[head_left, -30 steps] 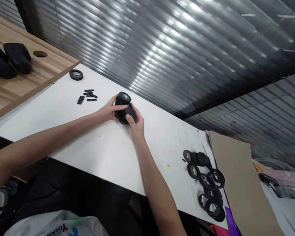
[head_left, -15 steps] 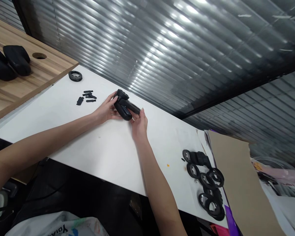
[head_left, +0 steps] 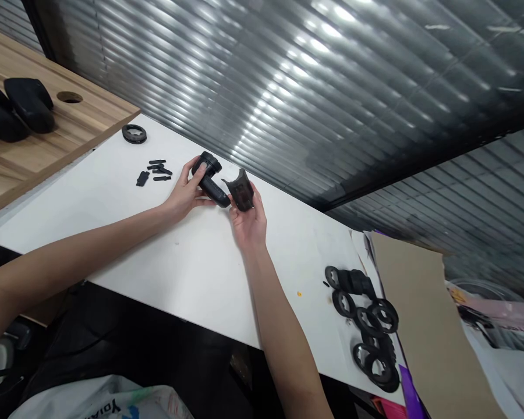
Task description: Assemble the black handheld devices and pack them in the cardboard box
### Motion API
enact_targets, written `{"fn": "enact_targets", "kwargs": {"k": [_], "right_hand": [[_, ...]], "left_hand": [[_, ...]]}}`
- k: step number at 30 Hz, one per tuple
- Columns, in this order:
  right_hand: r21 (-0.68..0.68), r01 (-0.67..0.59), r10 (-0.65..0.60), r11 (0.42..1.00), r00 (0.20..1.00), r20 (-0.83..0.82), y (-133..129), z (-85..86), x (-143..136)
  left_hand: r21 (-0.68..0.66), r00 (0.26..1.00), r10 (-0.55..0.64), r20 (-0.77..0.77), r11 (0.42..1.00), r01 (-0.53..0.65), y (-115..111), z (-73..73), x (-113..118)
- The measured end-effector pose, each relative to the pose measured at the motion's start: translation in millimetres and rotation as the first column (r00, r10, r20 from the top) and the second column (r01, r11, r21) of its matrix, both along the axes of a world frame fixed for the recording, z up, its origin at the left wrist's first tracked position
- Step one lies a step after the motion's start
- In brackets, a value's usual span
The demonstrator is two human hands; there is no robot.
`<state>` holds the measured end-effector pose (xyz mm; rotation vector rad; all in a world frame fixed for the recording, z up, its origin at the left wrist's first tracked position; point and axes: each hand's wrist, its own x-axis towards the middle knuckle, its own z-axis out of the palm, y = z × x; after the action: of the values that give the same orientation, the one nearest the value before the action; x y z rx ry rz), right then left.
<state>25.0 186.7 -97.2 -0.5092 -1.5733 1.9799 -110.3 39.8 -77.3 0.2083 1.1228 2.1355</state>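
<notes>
My left hand (head_left: 187,191) is closed around a black device with a round head and a handle (head_left: 211,181), tilted down to the right above the white table. Just to its right, my right hand (head_left: 248,221) grips a black curved plastic cover (head_left: 241,191), its hollow side turned toward me. A small gap separates the two parts. Left of my left hand lie several small black strips (head_left: 159,170), with a black ring (head_left: 134,134) farther back.
Several black rings (head_left: 367,320) are heaped on the white table (head_left: 201,262) at the right, beside a brown cardboard sheet (head_left: 428,314). Black molded parts (head_left: 28,105) rest on a wooden board (head_left: 91,116) at the left. A corrugated metal wall (head_left: 244,75) rises behind.
The black cover has come away from the device and turned, so its hollow side shows. My right hand has rotated with it, while my left hand has shifted slightly left with the device.
</notes>
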Motion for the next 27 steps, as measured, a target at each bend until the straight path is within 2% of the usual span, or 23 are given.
{"fn": "enact_targets", "kwargs": {"k": [4,8,17,22,27], "right_hand": [[0.067,0.04,-0.04,0.997,0.999,-0.002,-4.0,1.8,-1.0],[0.05,0.118,-0.116,0.992,0.993,-0.035,-7.1,2.3,-3.1],[0.101,0.171,-0.17,0.98,0.985,-0.015,-9.4,4.0,-4.1],[0.202,0.134,-0.143,0.97,0.989,0.032,-12.7,4.0,-5.1],[0.217,0.136,-0.145,0.967,0.989,0.024,-13.2,2.5,-5.0]], "left_hand": [[0.005,1.0,0.021,0.008,1.0,-0.021,1.3,-3.8,0.5],[0.029,0.999,0.005,0.035,1.0,-0.006,2.4,-5.4,-0.7],[0.088,0.999,-0.012,0.042,0.996,0.008,0.8,-8.5,-3.2],[0.099,0.999,-0.02,0.04,0.995,0.016,0.6,-8.1,-4.2],[0.096,0.999,-0.035,0.04,0.995,0.031,0.1,-8.4,-4.6]]}}
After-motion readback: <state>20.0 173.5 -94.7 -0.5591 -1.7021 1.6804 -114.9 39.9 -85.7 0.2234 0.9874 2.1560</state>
